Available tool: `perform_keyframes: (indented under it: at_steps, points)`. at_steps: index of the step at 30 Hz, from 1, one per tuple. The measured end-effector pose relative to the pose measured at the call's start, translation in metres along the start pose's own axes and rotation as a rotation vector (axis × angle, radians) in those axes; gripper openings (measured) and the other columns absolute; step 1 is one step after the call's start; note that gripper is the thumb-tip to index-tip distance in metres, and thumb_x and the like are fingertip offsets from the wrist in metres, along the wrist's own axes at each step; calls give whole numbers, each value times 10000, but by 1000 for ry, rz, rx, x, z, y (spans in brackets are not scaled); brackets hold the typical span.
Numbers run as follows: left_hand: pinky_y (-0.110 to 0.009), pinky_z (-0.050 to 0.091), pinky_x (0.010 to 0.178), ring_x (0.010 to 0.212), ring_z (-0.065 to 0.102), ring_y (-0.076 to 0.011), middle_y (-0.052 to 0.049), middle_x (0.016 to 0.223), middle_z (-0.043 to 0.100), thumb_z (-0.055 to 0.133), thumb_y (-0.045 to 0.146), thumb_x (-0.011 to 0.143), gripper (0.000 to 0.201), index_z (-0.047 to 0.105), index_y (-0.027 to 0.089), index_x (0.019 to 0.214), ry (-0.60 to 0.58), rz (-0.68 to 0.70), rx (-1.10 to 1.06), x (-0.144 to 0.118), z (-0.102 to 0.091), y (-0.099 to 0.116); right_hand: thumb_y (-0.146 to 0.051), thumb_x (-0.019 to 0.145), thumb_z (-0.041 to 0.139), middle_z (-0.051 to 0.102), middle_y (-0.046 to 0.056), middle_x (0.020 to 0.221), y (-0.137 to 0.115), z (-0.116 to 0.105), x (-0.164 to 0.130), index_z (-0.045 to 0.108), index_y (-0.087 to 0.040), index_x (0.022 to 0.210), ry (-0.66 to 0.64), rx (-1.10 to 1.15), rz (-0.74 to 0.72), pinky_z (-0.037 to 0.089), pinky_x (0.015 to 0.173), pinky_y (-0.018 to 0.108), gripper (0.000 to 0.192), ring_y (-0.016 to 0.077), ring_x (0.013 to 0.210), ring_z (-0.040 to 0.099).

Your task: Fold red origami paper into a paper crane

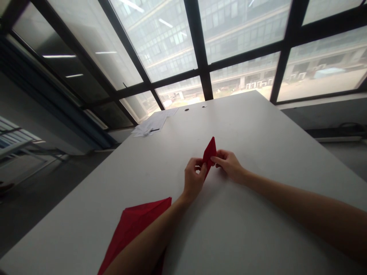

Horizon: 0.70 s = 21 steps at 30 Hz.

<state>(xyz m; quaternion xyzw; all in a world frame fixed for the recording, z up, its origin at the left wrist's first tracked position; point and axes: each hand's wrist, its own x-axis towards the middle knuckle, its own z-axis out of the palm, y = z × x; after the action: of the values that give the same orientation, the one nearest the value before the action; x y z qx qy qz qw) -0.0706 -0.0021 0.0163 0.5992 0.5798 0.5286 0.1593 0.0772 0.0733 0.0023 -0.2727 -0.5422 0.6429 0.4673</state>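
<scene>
Clearly, both hands (194,178) (230,165) pinch folded red paper (210,148); white sheets (156,121) unreadably blurred.

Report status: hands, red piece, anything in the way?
Left hand, right hand: both gripping red piece. Larger red paper partly behind left forearm. Nothing visibly blocking.

Backlit by washed-out windows (243,26), tube-light reflections (59,56) in the glass, tabletop (241,122) grayer toward the near side, soft shadow under the right hand (230,165), dark lower corners, wide-angle stretch at edges, fine detail soft.
</scene>
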Motion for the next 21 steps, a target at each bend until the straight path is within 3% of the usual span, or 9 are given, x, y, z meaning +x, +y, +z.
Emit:
perform_keyframes:
  at_steps: [9,16,21]
  points:
    - [-241,541,652,776,652,-151,-32,863,671,617,326,910,155,629,176,947,-28,-50,-45,-1,2,-3,-372,694,778,693,23,763,0,3,1,676,-168,846,-12,-65,-46,478,636,300,274,156,677,601]
    - [-249,578,669,840,651,-145,-63,1058,589,681,308,870,143,666,170,902,-25,40,-144,1,3,-3,-362,668,807,717,38,820,0,3,0,701,-174,892,20,21,-20,523,720,338,311,189,765,649]
    - [-263,593,690,819,655,-134,-74,1103,573,700,292,861,144,691,160,917,-22,46,-137,3,2,-7,-339,655,819,719,41,800,-3,4,-2,689,-165,896,10,10,-19,520,696,337,324,187,736,650]
